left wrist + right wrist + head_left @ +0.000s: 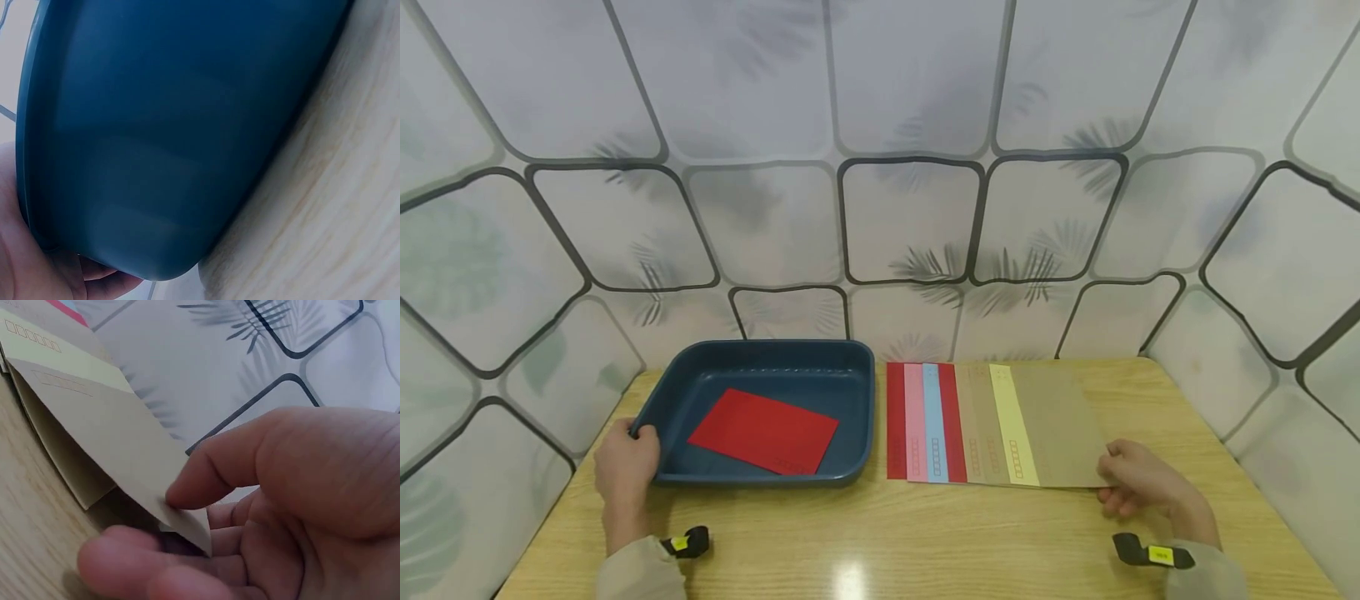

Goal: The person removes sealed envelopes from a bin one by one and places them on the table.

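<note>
A dark blue tray (854, 408) stands on the left of the table, and my left hand (627, 462) grips its near left rim. Inside the tray a red envelope (763, 432) lies at a slant. On the right, envelopes overlap in a fanned row, with a brown envelope (1063, 425) uppermost at the right end. My right hand (1142, 483) pinches that one's near right corner, thumb above and fingers beneath. In the right wrist view the brown envelope (119, 437) is raised off the one below. The left wrist view shows the tray's outer wall (162, 137) close up.
Left of the brown one lie a yellow envelope (1017, 425), a light blue one (933, 425), a pink one (914, 425) and others in red and tan. A patterned curtain (910, 225) surrounds the wooden table (925, 542) at the back and sides.
</note>
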The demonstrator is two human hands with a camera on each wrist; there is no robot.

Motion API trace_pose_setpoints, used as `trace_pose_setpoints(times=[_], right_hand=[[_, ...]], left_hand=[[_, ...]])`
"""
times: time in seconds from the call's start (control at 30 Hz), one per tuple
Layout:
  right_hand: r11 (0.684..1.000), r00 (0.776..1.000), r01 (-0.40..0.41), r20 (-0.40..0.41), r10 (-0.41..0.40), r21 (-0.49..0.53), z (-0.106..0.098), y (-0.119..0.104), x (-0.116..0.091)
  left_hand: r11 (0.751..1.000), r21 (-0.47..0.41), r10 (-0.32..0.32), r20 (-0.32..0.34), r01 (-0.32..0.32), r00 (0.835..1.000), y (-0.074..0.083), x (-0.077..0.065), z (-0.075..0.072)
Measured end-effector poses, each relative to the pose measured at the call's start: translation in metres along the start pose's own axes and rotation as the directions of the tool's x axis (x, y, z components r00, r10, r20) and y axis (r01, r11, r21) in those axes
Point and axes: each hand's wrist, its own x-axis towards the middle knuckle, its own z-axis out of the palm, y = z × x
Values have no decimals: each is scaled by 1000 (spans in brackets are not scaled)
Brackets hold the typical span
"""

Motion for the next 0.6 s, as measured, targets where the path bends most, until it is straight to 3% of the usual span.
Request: trace_pose_setpoints(times=[0.37, 0.6], right_hand=[[990, 991, -76, -117, 62, -119, 4, -12, -6], [979, 986, -124, -130, 104, -163, 4, -18, -11]], left_hand=[[1000, 3, 3, 3, -3, 1000, -1, 2, 0], [1000, 1, -1, 7, 1, 1000, 0, 1, 0]])
